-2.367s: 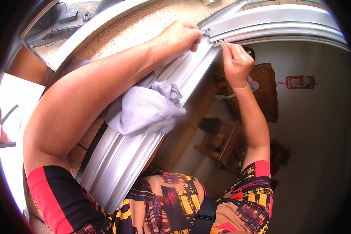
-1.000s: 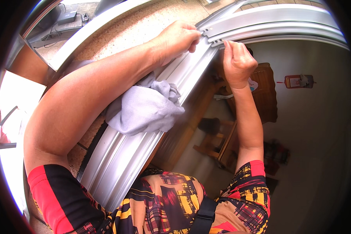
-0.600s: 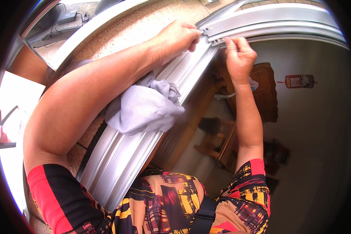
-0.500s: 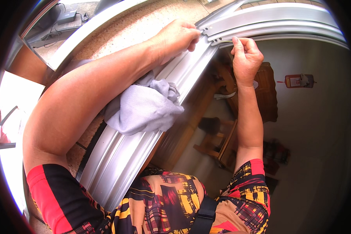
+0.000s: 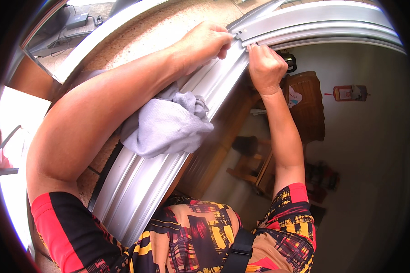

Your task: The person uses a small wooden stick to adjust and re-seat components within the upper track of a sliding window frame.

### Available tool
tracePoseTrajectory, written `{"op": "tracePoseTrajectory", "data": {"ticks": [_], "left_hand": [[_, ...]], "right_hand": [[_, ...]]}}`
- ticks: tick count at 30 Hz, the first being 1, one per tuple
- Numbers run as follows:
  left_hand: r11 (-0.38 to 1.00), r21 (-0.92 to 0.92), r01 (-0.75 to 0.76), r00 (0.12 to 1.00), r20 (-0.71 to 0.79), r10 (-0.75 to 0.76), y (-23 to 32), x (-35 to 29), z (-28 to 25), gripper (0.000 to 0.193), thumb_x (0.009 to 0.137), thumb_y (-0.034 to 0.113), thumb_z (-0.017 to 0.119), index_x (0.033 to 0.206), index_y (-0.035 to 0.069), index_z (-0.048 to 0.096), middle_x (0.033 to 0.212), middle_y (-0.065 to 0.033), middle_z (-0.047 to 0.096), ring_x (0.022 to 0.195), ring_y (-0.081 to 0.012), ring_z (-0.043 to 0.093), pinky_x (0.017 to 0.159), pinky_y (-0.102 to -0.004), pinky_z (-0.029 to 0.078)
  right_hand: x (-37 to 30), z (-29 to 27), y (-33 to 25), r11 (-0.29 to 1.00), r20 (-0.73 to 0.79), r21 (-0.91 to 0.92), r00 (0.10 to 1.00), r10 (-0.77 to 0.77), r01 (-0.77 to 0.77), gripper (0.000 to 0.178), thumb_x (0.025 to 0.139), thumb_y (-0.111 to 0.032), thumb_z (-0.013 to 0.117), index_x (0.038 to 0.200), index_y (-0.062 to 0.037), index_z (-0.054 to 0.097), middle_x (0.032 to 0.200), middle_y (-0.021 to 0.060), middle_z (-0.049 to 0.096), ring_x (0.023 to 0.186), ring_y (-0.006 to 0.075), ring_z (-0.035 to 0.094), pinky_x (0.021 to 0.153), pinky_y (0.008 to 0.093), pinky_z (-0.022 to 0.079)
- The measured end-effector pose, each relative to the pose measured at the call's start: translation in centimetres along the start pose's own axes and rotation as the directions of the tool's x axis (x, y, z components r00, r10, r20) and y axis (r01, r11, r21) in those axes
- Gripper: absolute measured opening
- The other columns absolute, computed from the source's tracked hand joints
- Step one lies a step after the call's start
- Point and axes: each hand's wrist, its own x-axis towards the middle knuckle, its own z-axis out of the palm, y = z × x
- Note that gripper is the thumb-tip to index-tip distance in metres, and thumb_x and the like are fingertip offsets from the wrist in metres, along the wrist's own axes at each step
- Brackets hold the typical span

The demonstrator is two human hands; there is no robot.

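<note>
The left hand [image 5: 205,43] grips the corner of the grey metal window frame [image 5: 136,182] at about twelve o'clock, fingers curled tight over its edge. The right hand [image 5: 265,68] at one o'clock is a closed fist touching the frame's corner joint. A grey cloth [image 5: 168,125] lies bunched on the frame rail, under the left forearm.

Looked like a home, at a window or sliding-door opening. A ribbed silver aluminium frame track [image 5: 141,182] ran along a speckled stone sill [image 5: 159,34]. Inside, below, were a brown wooden cabinet [image 5: 312,104], a small wooden stool [image 5: 255,168] and a pale tiled floor [image 5: 369,182].
</note>
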Motion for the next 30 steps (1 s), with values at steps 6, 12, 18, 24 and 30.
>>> {"op": "tracePoseTrajectory", "data": {"ticks": [6,12,18,24,30], "left_hand": [[1.000,-0.005,-0.021,1.000,0.014,0.021,0.0,-0.1,-0.1,0.023,0.091,0.024,0.052,0.071,0.014,0.056,0.060,0.0040,0.052,0.047,-0.0024,0.035,0.042,-0.0188,0.024],[0.999,0.041,-0.035,0.999,0.001,0.035,0.0,0.0,0.1,0.023,0.092,0.023,0.051,0.072,0.013,0.056,0.060,0.0037,0.052,0.048,-0.0022,0.035,0.042,-0.0186,0.024],[0.999,0.025,-0.032,0.999,0.008,0.032,0.0,0.0,-0.1,0.024,0.092,0.023,0.050,0.072,0.013,0.056,0.060,0.0035,0.052,0.048,-0.0024,0.036,0.042,-0.0188,0.025],[0.999,0.023,-0.031,1.000,0.004,0.030,0.0,0.0,0.0,0.023,0.092,0.023,0.051,0.072,0.013,0.056,0.059,0.0035,0.052,0.048,-0.0024,0.036,0.041,-0.0186,0.025],[0.999,0.029,-0.032,0.999,0.009,0.031,0.0,0.0,-0.1,0.023,0.092,0.024,0.051,0.072,0.013,0.056,0.059,0.0034,0.052,0.048,-0.0028,0.037,0.042,-0.0198,0.026]], "right_hand": [[0.9,-0.7,-0.9,0.904,0.088,0.275,0.945,0.315,-0.327,0.017,0.081,-0.016,0.068,0.071,-0.0064,0.058,0.064,0.0117,0.061,0.057,0.0310,0.060,0.050,0.0371,0.046],[0.2,-1.5,0.8,0.600,0.102,0.539,0.753,0.650,-0.591,0.012,0.082,-0.008,0.070,0.076,-0.0004,0.063,0.058,0.0111,0.058,0.048,0.0160,0.051,0.049,0.0291,0.042],[0.1,-1.5,-0.9,0.840,-0.048,0.419,0.915,0.400,-0.345,0.009,0.079,-0.006,0.071,0.075,-0.0027,0.064,0.066,0.0107,0.061,0.054,0.0259,0.058,0.051,0.0306,0.046],[-0.5,-0.9,-0.9,0.972,-0.014,0.194,0.990,0.137,-0.132,0.009,0.077,-0.009,0.071,0.075,-0.0067,0.062,0.067,0.0080,0.058,0.057,0.0275,0.059,0.051,0.0351,0.046],[-0.7,-0.1,-0.7,0.773,0.040,0.536,0.925,0.378,-0.339,0.007,0.078,-0.004,0.071,0.077,-0.0013,0.065,0.066,0.0108,0.062,0.058,0.0245,0.061,0.054,0.0292,0.047]]}}
